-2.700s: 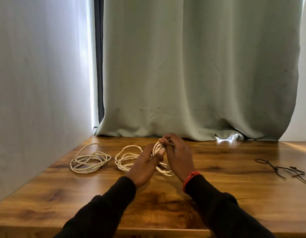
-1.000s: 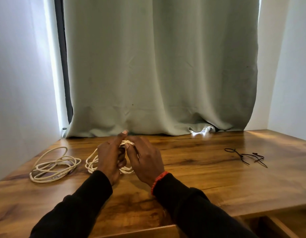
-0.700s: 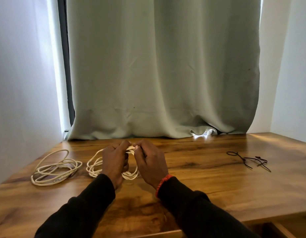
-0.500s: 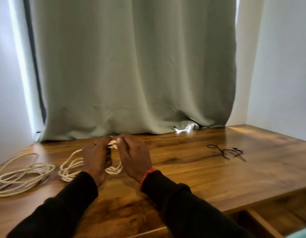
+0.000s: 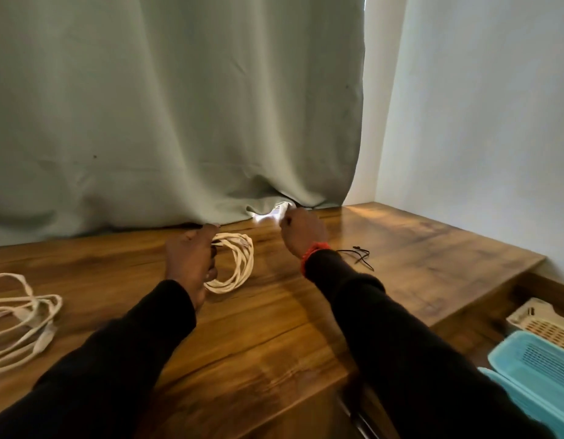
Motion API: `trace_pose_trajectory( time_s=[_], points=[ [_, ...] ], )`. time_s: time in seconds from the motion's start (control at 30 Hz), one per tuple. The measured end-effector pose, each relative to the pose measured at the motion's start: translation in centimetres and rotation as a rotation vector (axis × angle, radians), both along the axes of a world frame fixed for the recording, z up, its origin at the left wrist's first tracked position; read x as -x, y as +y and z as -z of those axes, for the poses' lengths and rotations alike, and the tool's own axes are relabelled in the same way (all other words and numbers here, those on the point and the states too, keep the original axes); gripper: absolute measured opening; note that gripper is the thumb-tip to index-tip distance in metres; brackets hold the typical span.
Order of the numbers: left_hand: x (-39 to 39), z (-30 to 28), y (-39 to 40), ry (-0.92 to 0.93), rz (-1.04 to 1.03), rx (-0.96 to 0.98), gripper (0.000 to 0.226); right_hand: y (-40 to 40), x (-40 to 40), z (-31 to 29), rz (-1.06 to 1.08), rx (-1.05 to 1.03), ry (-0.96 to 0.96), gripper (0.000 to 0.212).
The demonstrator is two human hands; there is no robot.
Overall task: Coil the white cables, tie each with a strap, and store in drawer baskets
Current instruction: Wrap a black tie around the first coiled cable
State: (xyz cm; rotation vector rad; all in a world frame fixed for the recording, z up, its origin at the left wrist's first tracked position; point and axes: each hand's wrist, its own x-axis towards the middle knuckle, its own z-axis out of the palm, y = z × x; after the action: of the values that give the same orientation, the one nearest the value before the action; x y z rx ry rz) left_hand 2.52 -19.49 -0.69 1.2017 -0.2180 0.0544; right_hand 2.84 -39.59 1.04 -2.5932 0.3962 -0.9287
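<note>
Gripping one of two cables (image 5: 234,264); three baskets (image 5: 534,369).

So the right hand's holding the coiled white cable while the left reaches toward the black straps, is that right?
No, the hands are swapped. In the head view the left hand holds the coiled cable, and the right hand reaches toward the black straps.

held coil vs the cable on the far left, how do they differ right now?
The held coil is a tight, compact ring; the loose cable sprawls in wide, uneven loops. The left hand grips the held coil at its side, while nothing touches the loose cable, which lies on the table. The held coil shows whole; the loose cable runs off the picture's left edge. Both are white, and neither shows a strap.
</note>
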Motion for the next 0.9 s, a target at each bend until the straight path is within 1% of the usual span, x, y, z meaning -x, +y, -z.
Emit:
trace_pose_trajectory(
  time_s=[0.13,0.27,0.37,0.43,0.53,0.63,0.77,0.83,0.87,0.9],
  points=[
    [-0.5,0.3,0.6,0.012,0.000,0.000,0.026,-5.3,-1.0,0.6,0.125,0.145,0.244,0.021],
    [-0.9,0.2,1.9,0.048,-0.037,0.006,0.016,-8.2,-1.3,0.2,0.202,0.209,0.362,0.023],
    [-1.0,0.0,2.7,0.068,-0.051,0.013,0.015,-8.7,-2.0,0.8,0.233,0.314,0.472,0.025],
    [-0.9,-0.1,3.0,0.065,-0.041,0.018,0.017,-8.7,-2.4,1.2,0.255,0.368,0.497,0.028],
    [-0.7,-0.2,3.4,0.067,-0.047,0.037,0.020,-8.4,-2.8,1.4,0.280,0.381,0.477,0.027],
    [-0.5,-0.5,3.7,0.079,-0.073,0.049,0.023,-8.1,-2.6,1.4,0.273,0.328,0.452,0.026],
    [-0.3,-0.7,4.2,0.077,-0.074,0.055,0.020,-7.8,-2.5,1.8,0.204,0.275,0.440,0.026],
    [-0.3,-0.7,4.5,0.074,-0.075,0.055,0.020,-7.7,-2.2,2.0,0.184,0.175,0.497,0.031],
    [-0.3,-0.7,4.8,0.068,-0.083,0.064,0.020,-7.1,-1.9,1.9,0.165,0.115,0.557,0.035],
    [-0.3,-0.7,5.2,0.062,-0.093,0.078,0.022,-6.7,-1.8,1.9,0.111,0.026,0.569,0.037]
  ],
)
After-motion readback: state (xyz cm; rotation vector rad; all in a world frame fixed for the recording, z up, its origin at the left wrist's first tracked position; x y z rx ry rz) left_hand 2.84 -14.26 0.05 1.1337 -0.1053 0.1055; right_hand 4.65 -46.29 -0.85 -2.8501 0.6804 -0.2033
